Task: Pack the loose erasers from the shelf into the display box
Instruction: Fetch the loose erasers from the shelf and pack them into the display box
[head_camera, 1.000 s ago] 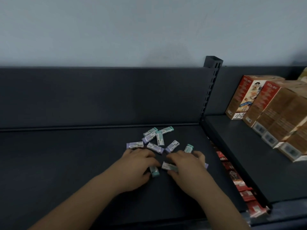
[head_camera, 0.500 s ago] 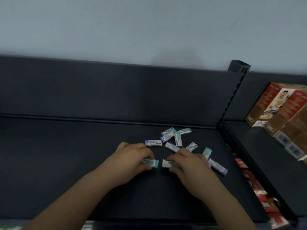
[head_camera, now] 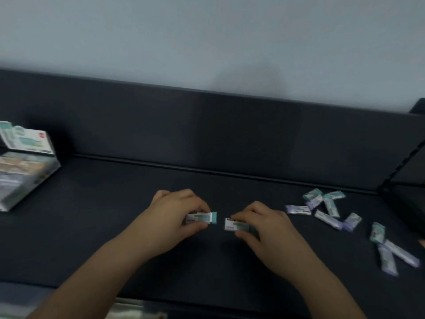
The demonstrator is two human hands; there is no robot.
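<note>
- My left hand [head_camera: 174, 217] is curled, fingertips above and thumb below, pinching a small white-sleeved eraser with a teal end [head_camera: 202, 218]. The teal end sticks out to the right past my fingers.
- My right hand [head_camera: 269, 229] is curled the same way round a second white-sleeved eraser [head_camera: 231, 224]. Its white end pokes out to the left and the rest is hidden under my fingers.
- The two erasers point at each other end to end with a narrow gap between them, not touching. Both are low at the dark grey metal shelf [head_camera: 103, 238], and I cannot tell whether they rest on it.
- To the right of my right hand, the loose erasers [head_camera: 327, 219] in teal and lilac wrappers lie flat and scattered on the shelf. One cluster sits toward the back, some of them overlapping.
- Three more erasers [head_camera: 401, 253] lie nearer the shelf's right end, two of the lilac ones crossing.
- Far to the left, well apart from both hands, the white-and-teal printed cardboard display box [head_camera: 27, 176] stands on the shelf, cut off by the edge of view. Its printed flap [head_camera: 25, 140] is raised at the back.
- The box is blurred, and I cannot make out what is in it.
- Behind the shelf rises a dark back panel [head_camera: 207, 130], and above that is a pale grey wall [head_camera: 207, 42].
</note>
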